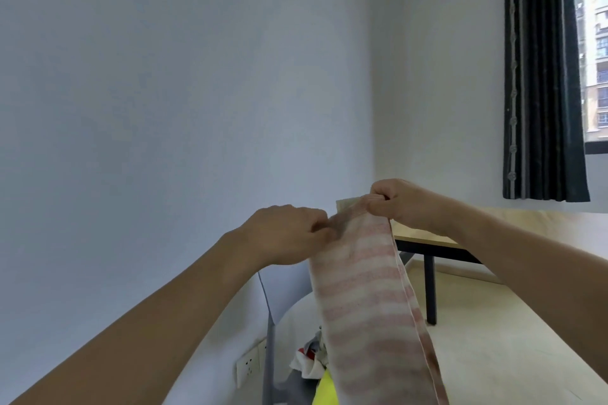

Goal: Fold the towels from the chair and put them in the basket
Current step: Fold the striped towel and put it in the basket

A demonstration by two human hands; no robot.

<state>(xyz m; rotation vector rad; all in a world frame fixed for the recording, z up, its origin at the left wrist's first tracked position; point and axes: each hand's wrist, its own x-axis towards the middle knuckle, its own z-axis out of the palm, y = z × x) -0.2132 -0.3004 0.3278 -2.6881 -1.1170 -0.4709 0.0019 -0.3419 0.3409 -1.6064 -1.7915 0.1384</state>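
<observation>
While held up at centre frame, hanging long and narrow toward the bottom edge: pink-and-white striped cloth towel (371, 306), top edge bunched between both hands. Left hand (286, 233) at centre left, fingers curled and pinching the upper hem; right hand (401, 204) just right of it and a little higher, fingers clenched on the same hem. Hands close together, nearly touching, which suggests a lengthwise fold already brought together or about to be doubled again; hard to say which from the blur at the top.

Below the towel, at lower centre: grey-framed chair with pale rounded back (289, 316), holding a heap of mixed fabric (312, 358), white and red with a bright yellow-green piece (324, 388) at the bottom edge. Judged from that heap, more left to fold after this one.

No basket visible anywhere, so no telling how many towels lie in it. Task apparently in an early or middle stage: one towel in mid-fold, none seen placed.

At right: light wooden table with black legs (427, 237); upper right, dark striped curtain (543, 76) beside a window (595, 43); lower left centre, white wall socket (248, 367).
</observation>
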